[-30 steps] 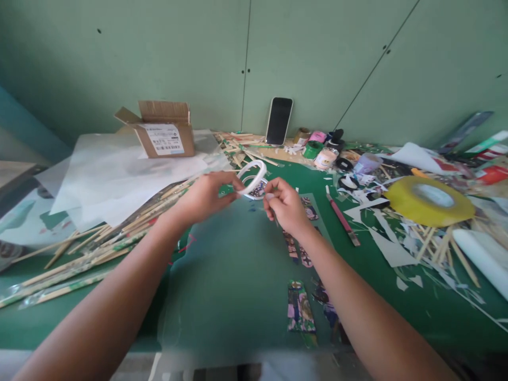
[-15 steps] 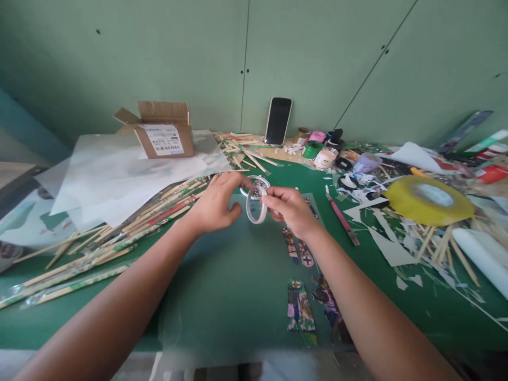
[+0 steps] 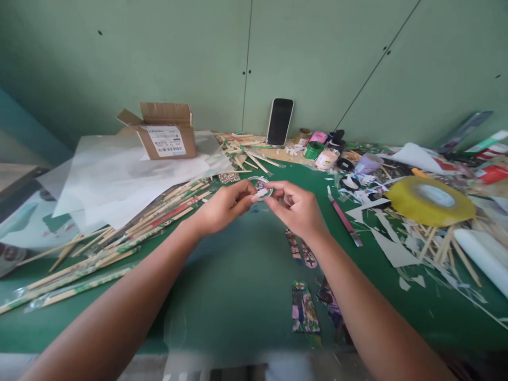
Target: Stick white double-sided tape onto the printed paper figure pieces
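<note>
My left hand (image 3: 222, 209) and my right hand (image 3: 297, 209) meet fingertip to fingertip above the green mat (image 3: 222, 248). Between them is a small white bit of tape (image 3: 261, 194), pinched by my left thumb and forefinger. My right hand's fingers are curled; the white tape roll seen earlier is mostly hidden inside them. Just behind the fingertips a small round ring with a picture (image 3: 260, 183) lies on the mat. Printed paper strips (image 3: 304, 312) lie near my right forearm, and a clear plastic sheet (image 3: 238, 275) covers the mat under my arms.
Wooden sticks (image 3: 119, 238) and white paper sheets (image 3: 119, 174) spread at the left, with an open cardboard box (image 3: 164, 132) behind. A phone (image 3: 280, 121) leans on the wall. Small jars (image 3: 325, 156), a pink-handled knife (image 3: 343, 217), a big yellow tape roll (image 3: 431, 198) and paper scraps crowd the right.
The white tape roll passed from my left hand into my right and is now mostly hidden. Both hands came together, and my left fingers now pinch a small white bit.
</note>
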A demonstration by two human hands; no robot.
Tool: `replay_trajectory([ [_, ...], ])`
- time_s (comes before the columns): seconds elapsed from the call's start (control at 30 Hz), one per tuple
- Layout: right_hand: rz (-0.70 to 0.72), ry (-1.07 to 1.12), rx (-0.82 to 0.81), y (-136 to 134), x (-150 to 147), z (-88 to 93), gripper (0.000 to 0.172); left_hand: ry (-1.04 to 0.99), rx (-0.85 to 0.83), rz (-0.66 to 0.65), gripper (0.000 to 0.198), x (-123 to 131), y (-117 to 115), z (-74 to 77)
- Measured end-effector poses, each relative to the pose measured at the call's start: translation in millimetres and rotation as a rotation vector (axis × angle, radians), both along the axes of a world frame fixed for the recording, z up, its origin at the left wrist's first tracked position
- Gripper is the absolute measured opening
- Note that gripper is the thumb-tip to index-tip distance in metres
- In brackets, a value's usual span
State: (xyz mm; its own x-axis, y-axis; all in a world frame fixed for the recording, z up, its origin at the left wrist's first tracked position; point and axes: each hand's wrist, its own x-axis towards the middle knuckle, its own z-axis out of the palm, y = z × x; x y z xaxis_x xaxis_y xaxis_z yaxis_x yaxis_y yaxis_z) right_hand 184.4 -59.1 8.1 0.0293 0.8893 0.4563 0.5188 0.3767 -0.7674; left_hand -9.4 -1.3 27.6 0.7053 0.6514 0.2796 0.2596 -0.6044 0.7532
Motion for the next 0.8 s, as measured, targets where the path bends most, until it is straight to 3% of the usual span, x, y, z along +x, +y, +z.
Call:
replay_trajectory([
  [0.2,-0.041,0.034,0.060,0,-6,-2.3,0.031,0.023,0.004,0.015,0.018,10,-4,-10.2],
  [0.4,-0.049,0.034,0.140,3,-8,-4.0,0.011,0.088,0.016,0.043,0.018,13,-7,-11.4],
  [0.5,-0.046,0.030,0.157,3,-9,-2.9,0.012,0.165,0.068,0.097,0.021,13,-7,-11.8],
  [0.67,-0.089,0.067,0.081,4,-11,-6.4,0.014,0.290,0.209,0.174,0.024,14,-7,-9.8],
  [0.8,-0.075,0.309,-0.024,8,-14,-11.4,0.017,0.339,0.301,0.185,0.024,16,-8,-10.9],
])
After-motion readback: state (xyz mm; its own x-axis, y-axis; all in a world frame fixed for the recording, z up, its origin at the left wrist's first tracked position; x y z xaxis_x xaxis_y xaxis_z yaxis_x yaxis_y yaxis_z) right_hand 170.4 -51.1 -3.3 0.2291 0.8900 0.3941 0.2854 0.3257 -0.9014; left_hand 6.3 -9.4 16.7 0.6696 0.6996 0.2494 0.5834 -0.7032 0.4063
